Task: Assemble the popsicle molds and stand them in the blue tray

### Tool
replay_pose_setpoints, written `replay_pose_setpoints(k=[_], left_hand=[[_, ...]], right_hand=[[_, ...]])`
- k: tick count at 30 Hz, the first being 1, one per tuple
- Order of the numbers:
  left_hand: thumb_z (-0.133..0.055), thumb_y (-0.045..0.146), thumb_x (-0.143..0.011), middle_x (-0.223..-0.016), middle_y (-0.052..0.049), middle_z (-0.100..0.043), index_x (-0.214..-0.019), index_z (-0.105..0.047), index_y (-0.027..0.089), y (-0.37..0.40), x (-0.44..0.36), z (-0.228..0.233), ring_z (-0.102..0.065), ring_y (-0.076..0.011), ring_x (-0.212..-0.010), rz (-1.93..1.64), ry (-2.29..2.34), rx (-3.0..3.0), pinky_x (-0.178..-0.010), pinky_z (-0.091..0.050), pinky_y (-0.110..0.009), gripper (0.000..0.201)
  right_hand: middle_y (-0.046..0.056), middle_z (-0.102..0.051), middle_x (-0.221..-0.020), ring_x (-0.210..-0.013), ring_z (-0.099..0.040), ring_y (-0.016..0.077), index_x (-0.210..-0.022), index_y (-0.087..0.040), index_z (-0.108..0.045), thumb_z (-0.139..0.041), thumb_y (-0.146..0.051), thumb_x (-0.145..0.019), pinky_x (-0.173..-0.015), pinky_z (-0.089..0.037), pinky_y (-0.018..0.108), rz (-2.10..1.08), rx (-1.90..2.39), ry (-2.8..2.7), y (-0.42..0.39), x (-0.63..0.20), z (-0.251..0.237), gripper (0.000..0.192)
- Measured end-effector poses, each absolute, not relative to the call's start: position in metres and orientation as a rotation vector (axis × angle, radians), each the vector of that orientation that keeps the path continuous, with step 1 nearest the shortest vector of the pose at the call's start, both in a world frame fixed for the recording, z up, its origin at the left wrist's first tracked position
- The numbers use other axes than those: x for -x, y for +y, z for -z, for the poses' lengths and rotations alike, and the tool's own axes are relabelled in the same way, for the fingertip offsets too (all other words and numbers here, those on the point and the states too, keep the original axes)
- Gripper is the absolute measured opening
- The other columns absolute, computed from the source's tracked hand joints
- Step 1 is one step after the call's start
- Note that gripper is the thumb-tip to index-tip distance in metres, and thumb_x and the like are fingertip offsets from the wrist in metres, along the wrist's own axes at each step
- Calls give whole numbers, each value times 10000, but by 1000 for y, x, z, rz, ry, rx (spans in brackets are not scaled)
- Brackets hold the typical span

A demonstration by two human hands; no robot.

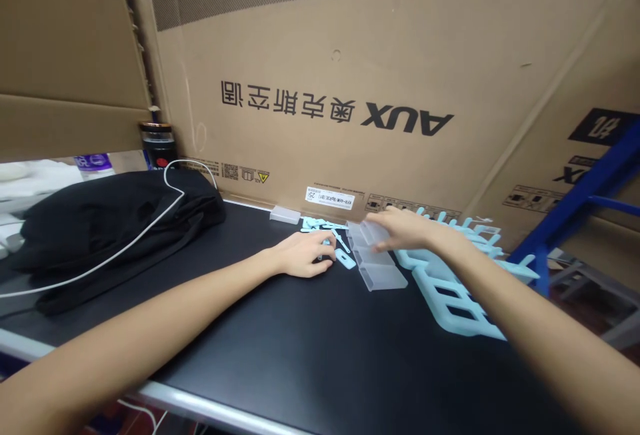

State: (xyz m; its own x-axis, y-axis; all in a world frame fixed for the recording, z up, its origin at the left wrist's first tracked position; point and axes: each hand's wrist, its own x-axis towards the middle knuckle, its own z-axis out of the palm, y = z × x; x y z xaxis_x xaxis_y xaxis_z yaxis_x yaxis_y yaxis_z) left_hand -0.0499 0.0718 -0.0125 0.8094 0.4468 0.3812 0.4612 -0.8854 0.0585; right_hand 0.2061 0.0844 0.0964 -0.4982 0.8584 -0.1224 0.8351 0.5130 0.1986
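My left hand [306, 254] rests low over a small pile of light-blue plastic pieces [345, 259], its fingers bent and apart. Part of a blue piece shows at its fingertips, and no firm hold is visible. My right hand [403, 227] has its thumb and fingers around the upper part of a row of translucent plastic boxes [384, 278], which lie on the black table [280, 348]. Just right of them, partly behind my right forearm, is a light-blue plastic rack [445, 315] with slots and upright prongs.
A translucent box [285, 214] lies near the back edge. Black cloth [125, 222] with a white cable [145, 238] across it covers the left side, near a dark jar [159, 147]. A large cardboard box [300, 42] walls the back; a blue metal frame [565, 212] stands right.
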Motion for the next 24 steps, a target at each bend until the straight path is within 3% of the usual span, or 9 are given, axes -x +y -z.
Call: replay_pose_setpoints(k=[4, 8, 15, 24], left_hand=[[-501, 323, -943, -1281, -24, -608, -1098, -623, 249, 74, 51, 10, -552, -208, -1154, 582, -637, 2971, -987, -452, -328, 211], [-479, 320, -951, -1149, -25, -674, -1089, -624, 243, 75, 50, 10, -570, -204, -1056, 545, -644, 2991, -964, -459, -331, 215], [-480, 326, -947, -1024, -54, -673, -1048, -638, 209, 80, 52, 16, -560, -223, -1014, 576, -655, 2937, -961, -445, -339, 221], [-471, 325, -950, -1014, -58, -658, -1051, -640, 203, 80, 51, 16, -557, -225, -1016, 552, -692, 2929, -969, -439, -346, 232]], right_hand=[[173, -625, -1180, -1078, -602, 358, -1330, -231, -524, -658, -628, -723, -813, -474, 421, -281, -1559, 2444, 129, -196, -84, 737], [140, -646, -1154, -1042, -625, 322, -1299, -239, -540, -659, -665, -700, -782, -485, 386, -264, -1550, 2446, 156, -198, -68, 744], [117, -661, -1202, -1135, -593, 286, -1240, -233, -640, -624, -504, -806, -897, -470, 376, -269, -1439, 2554, 167, -206, -54, 512], [106, -628, -1254, -1159, -579, 275, -1316, -254, -621, -602, -425, -839, -955, -446, 374, -241, -1391, 2676, 165, -210, -52, 508]])
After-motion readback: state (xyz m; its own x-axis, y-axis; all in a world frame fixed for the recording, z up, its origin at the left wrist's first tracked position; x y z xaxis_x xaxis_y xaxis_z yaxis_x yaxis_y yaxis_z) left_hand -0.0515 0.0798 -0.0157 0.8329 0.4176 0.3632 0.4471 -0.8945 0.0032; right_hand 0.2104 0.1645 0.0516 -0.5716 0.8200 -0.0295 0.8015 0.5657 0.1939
